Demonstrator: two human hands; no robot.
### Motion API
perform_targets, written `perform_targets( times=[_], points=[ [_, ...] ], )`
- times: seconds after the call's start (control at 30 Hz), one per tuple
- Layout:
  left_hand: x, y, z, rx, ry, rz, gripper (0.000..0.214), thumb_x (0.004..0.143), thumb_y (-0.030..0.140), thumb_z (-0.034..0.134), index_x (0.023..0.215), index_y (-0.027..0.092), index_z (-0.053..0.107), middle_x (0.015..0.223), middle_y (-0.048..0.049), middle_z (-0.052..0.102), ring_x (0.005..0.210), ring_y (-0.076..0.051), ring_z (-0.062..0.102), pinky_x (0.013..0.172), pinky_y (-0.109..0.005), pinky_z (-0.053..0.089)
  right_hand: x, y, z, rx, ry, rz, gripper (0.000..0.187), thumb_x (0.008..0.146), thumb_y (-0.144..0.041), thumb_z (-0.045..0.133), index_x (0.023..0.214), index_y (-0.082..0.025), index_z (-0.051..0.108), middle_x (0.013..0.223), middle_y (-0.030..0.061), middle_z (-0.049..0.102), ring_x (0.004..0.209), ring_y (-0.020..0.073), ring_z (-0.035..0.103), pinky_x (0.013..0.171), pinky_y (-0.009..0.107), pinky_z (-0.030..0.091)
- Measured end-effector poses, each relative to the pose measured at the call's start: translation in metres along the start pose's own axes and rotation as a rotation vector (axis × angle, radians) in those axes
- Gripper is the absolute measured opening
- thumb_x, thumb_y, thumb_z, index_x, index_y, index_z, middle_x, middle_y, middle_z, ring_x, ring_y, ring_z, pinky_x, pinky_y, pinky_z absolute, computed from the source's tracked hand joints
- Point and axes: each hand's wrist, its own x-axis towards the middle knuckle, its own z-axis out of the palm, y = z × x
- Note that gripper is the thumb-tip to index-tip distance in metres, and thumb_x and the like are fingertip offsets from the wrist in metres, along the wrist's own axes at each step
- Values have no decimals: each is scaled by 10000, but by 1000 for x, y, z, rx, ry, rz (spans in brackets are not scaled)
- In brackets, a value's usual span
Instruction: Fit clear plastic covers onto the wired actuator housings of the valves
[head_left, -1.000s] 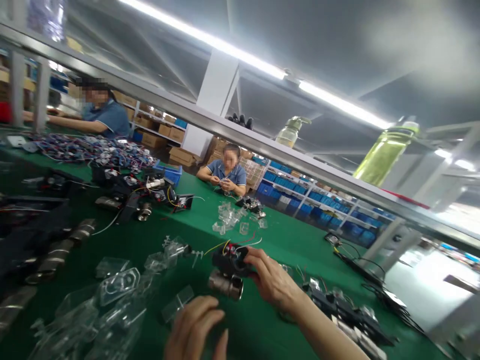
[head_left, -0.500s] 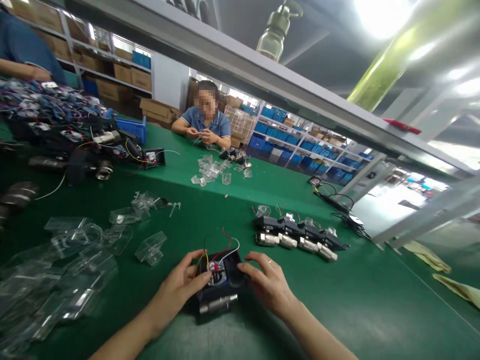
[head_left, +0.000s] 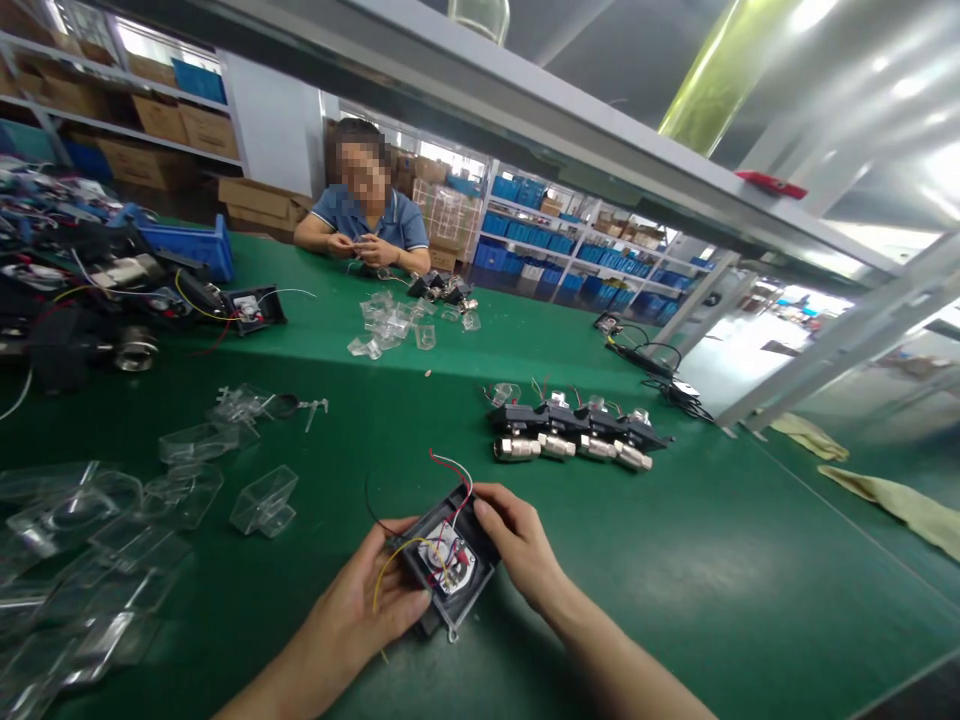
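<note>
Between my hands is a black valve actuator housing (head_left: 486, 543), tilted with its open face toward me. Inside it sits a pale circuit board (head_left: 459, 580) with a small red part; red, white, yellow and black wires rise or trail out of the box. My left hand (head_left: 367, 595) grips the left side, thumb on the near-left edge. My right hand (head_left: 521, 545) holds the far right corner, thumb along the rim. The underside of the housing is hidden. Nearest on the left lies a clear plastic cover (head_left: 262, 500).
Several assembled black units with metal valves (head_left: 570, 428) form a row at right. More clear covers (head_left: 82, 560) lie at left, below piled units and a blue bin (head_left: 191, 245). Across the table a co-worker (head_left: 367, 215) handles small parts. An overhead shelf beam (head_left: 570, 120) crosses above.
The housing has been turned and tipped, so its open face shows more and the metal valve below it is out of sight. My right hand has closed onto its corner. The view has shifted right.
</note>
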Motion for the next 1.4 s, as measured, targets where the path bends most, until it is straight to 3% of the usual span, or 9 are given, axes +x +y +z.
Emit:
perform_targets(
  times=[0.07, 0.13, 0.23, 0.27, 0.37, 0.5, 0.83, 1.13, 1.4],
  points=[
    [-1, 3, -5, 162, 51, -32, 505, 781, 450, 637, 1178, 209, 441, 1141, -104, 631, 1037, -256, 609, 917, -404, 469, 6, 0, -2, -58, -33, -10, 268, 843, -356, 535, 1009, -183, 654, 936, 35, 680, 848, 171, 605, 774, 283, 469],
    [-1, 7, -13, 406, 258, 3, 468, 788, 502, 598, 1125, 199, 481, 1096, -101, 629, 979, -262, 622, 863, -422, 496, 11, -1, -2, -89, -58, -4, 253, 830, -333, 547, 989, -177, 666, 894, 30, 683, 802, 162, 605, 731, 272, 469],
    [-4, 15, -21, 797, 677, 356, 479, 774, 487, 609, 1142, 212, 476, 1176, -105, 556, 1033, -281, 580, 884, -463, 481, 15, -7, 4, -86, -108, 23, 258, 815, -310, 558, 1001, -166, 665, 867, 29, 686, 768, 156, 611, 706, 272, 475],
    [-6, 17, -21, 918, 723, 516, 480, 777, 449, 616, 1170, 223, 461, 1225, -104, 525, 1096, -288, 543, 935, -478, 449, 17, -10, 8, -80, -129, 26, 262, 808, -294, 561, 1011, -163, 662, 875, 31, 688, 775, 157, 615, 714, 276, 479],
    [-11, 21, -17, 1219, 519, 772, 466, 804, 318, 594, 1238, 258, 438, 1320, -80, 483, 1272, -289, 394, 1064, -494, 321, 20, -17, 20, -80, -175, -1, 263, 776, -213, 562, 1015, -162, 659, 919, 31, 690, 836, 162, 621, 777, 290, 480],
    [-14, 21, -12, 1329, 274, 587, 452, 817, 305, 571, 1257, 261, 479, 1292, -63, 543, 1268, -278, 406, 1044, -464, 367, 24, -20, 33, -86, -178, -34, 237, 766, -168, 547, 968, -178, 671, 864, 9, 675, 818, 151, 611, 780, 281, 483],
    [-17, 38, -23, 1314, 129, 375, 377, 761, 166, 573, 1126, 257, 588, 1110, -35, 626, 1082, -232, 512, 938, -410, 446, 36, -30, 28, -170, -346, 15, 298, 721, -113, 496, 933, -150, 703, 837, 16, 686, 731, 131, 589, 657, 227, 456],
    [-5, 8, -10, 1314, 63, 358, 266, 880, 164, 391, 1034, 211, 602, 966, -58, 633, 910, -204, 585, 810, -337, 459, 56, -45, 8, -605, -527, -41, 352, 675, -52, 481, 879, -175, 741, 701, -23, 678, 643, 108, 576, 589, 189, 423],
    [4, 2, -26, 1331, 50, 10, 292, 932, 255, 301, 890, 190, 582, 851, -68, 622, 818, -224, 599, 722, -336, 423, 82, -42, 4, -915, -579, -30, 319, 697, -54, 532, 899, -185, 741, 724, -12, 698, 647, 119, 601, 571, 186, 405]
  ],
)
